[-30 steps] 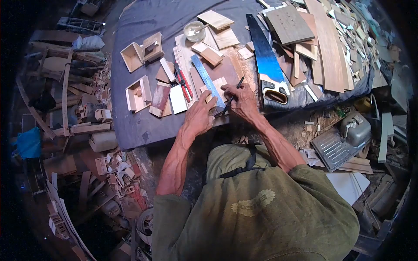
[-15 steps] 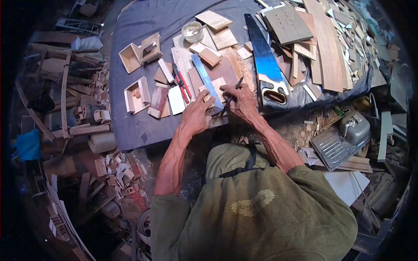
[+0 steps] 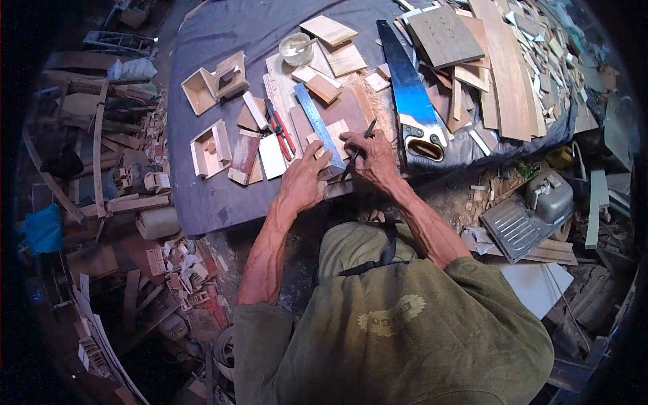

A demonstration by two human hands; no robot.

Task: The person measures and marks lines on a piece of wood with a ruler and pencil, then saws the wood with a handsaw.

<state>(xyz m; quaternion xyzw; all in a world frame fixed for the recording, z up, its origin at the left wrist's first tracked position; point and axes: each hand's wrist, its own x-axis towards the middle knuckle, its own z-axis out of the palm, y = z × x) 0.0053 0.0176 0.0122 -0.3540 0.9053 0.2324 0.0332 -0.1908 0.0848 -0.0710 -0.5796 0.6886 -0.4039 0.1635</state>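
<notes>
My left hand (image 3: 304, 177) rests at the near edge of the table, its fingers on the lower end of a blue metal ruler (image 3: 316, 120) and a small wood piece beside it. In my right hand (image 3: 371, 155) is a dark pen (image 3: 352, 163), gripped between the fingers, just right of the ruler's end. A light wood piece (image 3: 337, 129) lies between the two hands, partly under the ruler. Red-handled pliers (image 3: 280, 129) lie left of the ruler. To the right of my right hand lies a handsaw (image 3: 408, 94) with a blue blade.
Small wooden boxes (image 3: 211, 148) stand on the left of the dark cloth (image 3: 223, 40). A glass bowl (image 3: 295, 50) sits near the back among boards. Wood scraps and planks (image 3: 505, 74) pile up at the right. A metal sink (image 3: 520, 219) lies on the floor at right.
The view has shifted very slightly. Both hands keep nearly the same pose, with the ruler and pen in place.
</notes>
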